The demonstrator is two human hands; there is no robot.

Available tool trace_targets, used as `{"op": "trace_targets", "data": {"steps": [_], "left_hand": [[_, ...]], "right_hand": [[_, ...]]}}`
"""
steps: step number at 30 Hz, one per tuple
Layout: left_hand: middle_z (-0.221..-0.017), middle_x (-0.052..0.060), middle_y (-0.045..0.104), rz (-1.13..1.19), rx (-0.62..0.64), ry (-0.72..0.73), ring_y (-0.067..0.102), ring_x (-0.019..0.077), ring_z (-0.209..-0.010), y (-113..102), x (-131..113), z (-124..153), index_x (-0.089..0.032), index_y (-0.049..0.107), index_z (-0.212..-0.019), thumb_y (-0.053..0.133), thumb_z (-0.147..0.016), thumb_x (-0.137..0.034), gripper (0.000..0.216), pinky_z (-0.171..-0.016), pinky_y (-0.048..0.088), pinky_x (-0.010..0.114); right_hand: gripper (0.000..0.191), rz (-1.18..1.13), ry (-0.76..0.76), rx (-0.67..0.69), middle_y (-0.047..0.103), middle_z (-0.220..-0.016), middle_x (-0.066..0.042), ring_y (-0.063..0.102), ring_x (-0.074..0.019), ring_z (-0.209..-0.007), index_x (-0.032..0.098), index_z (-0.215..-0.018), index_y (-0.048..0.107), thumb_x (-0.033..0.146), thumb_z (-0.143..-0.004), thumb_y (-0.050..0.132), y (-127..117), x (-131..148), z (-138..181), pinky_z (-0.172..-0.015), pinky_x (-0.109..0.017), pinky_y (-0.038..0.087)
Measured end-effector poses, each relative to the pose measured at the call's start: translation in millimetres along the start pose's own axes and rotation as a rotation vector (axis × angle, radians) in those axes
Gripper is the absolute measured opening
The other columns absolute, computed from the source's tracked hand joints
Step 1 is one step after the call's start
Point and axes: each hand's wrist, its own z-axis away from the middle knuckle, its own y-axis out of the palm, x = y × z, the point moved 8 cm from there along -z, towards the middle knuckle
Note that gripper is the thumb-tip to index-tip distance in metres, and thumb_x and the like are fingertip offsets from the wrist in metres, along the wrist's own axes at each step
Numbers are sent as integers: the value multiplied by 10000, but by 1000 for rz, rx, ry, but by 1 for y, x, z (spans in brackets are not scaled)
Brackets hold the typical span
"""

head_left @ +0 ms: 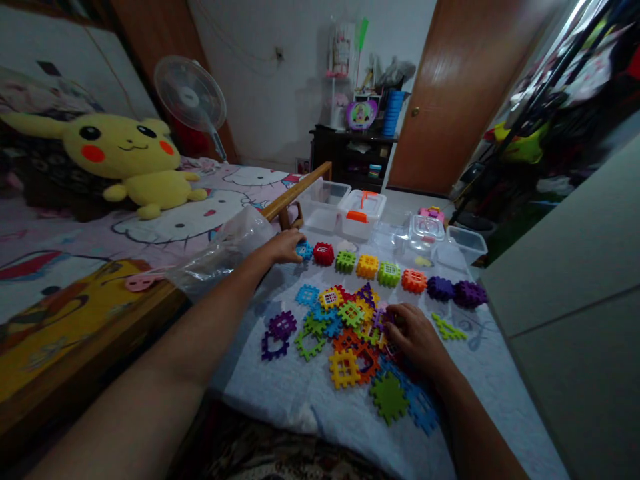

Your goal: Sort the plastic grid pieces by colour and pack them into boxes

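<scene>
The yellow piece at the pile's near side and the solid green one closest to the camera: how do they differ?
The yellow piece has window-like openings; the green piece has a solid face. The yellow piece lies farther left, while the green piece sits nearer the camera. Both lie roughly flat and have notched edges.
</scene>
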Motion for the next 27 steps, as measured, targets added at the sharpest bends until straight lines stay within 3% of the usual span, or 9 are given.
{"op": "trace_targets", "data": {"steps": [4,9,15,24,27], "left_hand": [[-1172,121,629,-60,105,9,594,282,-1095,12,10,-30,-117,632,-1189,686,-614,-253,593,-938,464,300],[-1182,91,656,-47,176,6,603,277,-1080,27,14,-45,-156,637,-1173,674,-573,-198,602,-930,473,309],[-1020,45,714,-4,262,2,642,221,-912,42,13,-46,-179,667,-1065,656,-558,-175,507,-808,495,261],[-1063,50,704,4,266,1,634,233,-954,42,9,-43,-188,648,-1087,659,-570,-192,518,-822,483,269],[-1139,73,679,-8,253,-7,618,250,-1031,38,7,-41,-177,618,-1157,677,-577,-189,583,-889,473,286]], "right_hand": [[253,-11,7,15,650,-968,-93,588,-240,-917,185,-1040,633,298,-853,506,1,0,0,-852,-395,456],[248,-9,9,10,652,-957,-88,588,-241,-907,192,-1036,635,292,-845,513,0,0,1,-837,-395,460],[223,-18,-1,0,652,-991,-95,587,-241,-929,196,-1019,635,269,-843,519,-1,1,1,-846,-395,466],[220,-23,15,21,646,-970,-91,583,-237,-917,196,-1021,627,277,-851,514,0,1,1,-836,-394,464],[236,-15,11,17,650,-977,-94,587,-241,-927,192,-1034,629,291,-855,512,0,0,1,-844,-397,465]]}}
